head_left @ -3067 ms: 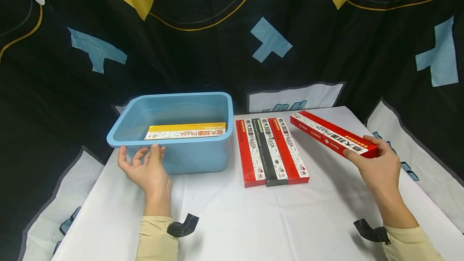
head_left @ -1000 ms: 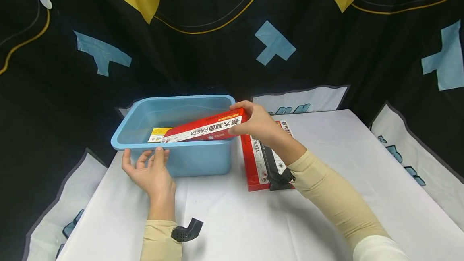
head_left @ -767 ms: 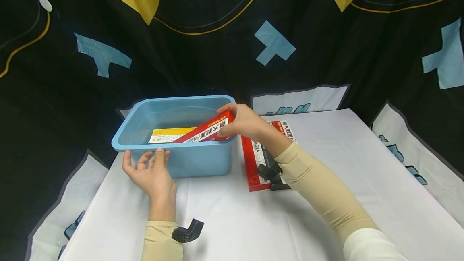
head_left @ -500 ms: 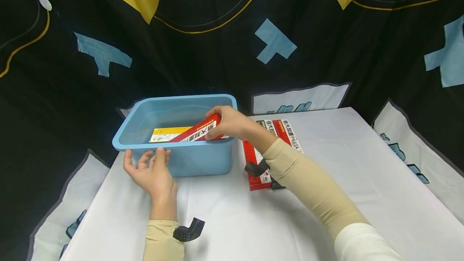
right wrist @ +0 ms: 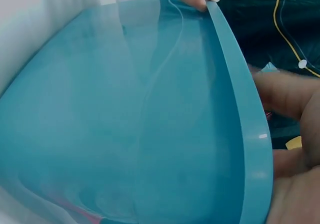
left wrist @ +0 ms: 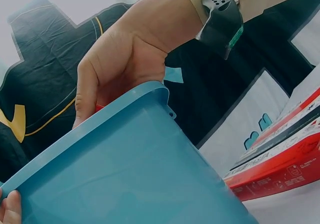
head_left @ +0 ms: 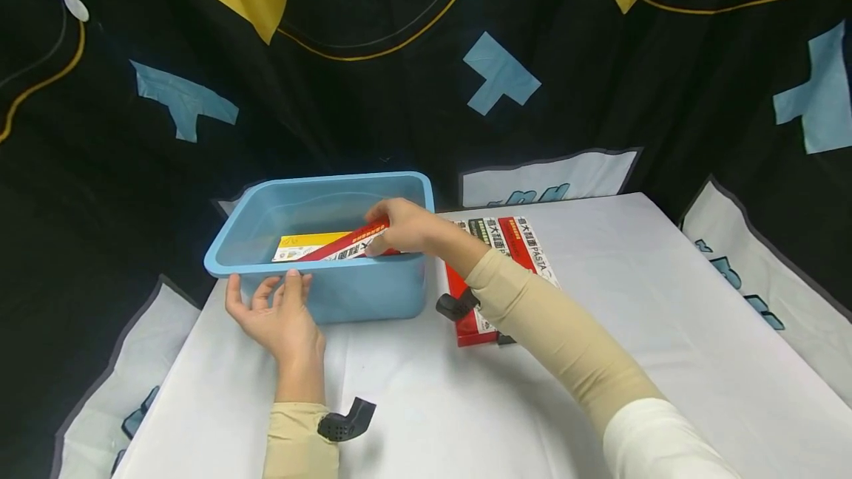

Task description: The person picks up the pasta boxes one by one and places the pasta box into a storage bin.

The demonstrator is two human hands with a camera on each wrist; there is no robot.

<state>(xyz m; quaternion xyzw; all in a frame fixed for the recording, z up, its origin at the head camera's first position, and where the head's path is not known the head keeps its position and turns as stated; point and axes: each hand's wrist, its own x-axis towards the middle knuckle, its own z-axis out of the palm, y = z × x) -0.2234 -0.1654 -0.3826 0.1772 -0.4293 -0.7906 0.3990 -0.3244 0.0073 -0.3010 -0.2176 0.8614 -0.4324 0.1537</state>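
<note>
My left hand (head_left: 282, 327) grips the front rim of a blue plastic bin (head_left: 362, 293), thumb on the lip and fingers underneath. Reaching over the bin's right side, my right hand (head_left: 409, 228) holds the near end of a red pasta box (head_left: 346, 246). That box slants down into the bin, its lower end hidden behind the front wall. Beside it in the bin lies a yellow-and-white pasta box (head_left: 302, 246). In the left wrist view, the right hand (left wrist: 120, 63) dips behind the bin rim (left wrist: 100, 121), with only a sliver of red showing.
Right of the bin, two red pasta boxes (head_left: 529, 246) and a black one lie side by side on the white-covered table (head_left: 426, 405), partly covered by the right forearm. A black curtain (head_left: 373, 117) with paper decorations hangs behind the table.
My right hand has carried the red pasta box from the table's right side into the bin, lately moving further left and lower. The left hand keeps its grip on the rim.
</note>
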